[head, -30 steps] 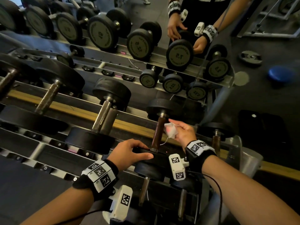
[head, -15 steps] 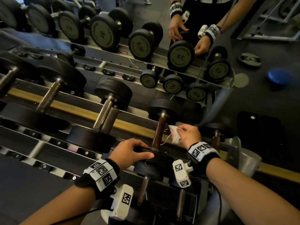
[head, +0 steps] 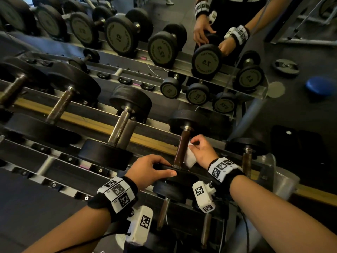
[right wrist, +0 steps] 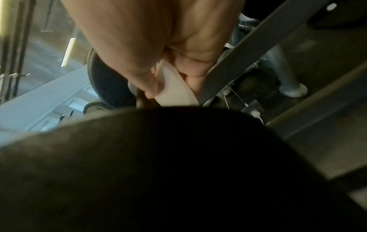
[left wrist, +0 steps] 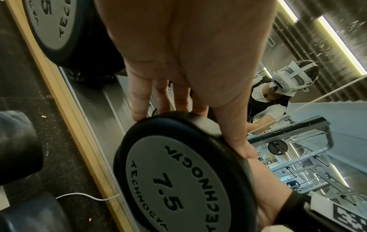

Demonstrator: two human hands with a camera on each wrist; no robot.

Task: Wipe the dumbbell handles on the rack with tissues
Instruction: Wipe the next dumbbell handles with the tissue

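The step in hand is wiping one handle. The left hand (head: 149,168) grips the rim of the near weight (left wrist: 178,172) of a dumbbell marked 7.5, fingers curled over its far edge and thumb along its side, steadying it on the rack (head: 102,125). The right hand (head: 202,152) pinches a folded white tissue (head: 189,154) between thumb and fingers. The tissue sits just right of the brown handle (head: 182,147), at its lower half, directly above the gripped weight. Contact between tissue and handle appears likely from the head view, but the right wrist view is blurred and does not confirm it.

Judgement: the wipe of this handle is starting or under way. The next move calls for wrapping the tissue around the handle and sliding it along the full length toward the far weight (head: 186,117), while the left hand prevents the dumbbell from rolling. The neighbouring dumbbell handle (head: 120,125), left of the gripped weight, remains to be done.
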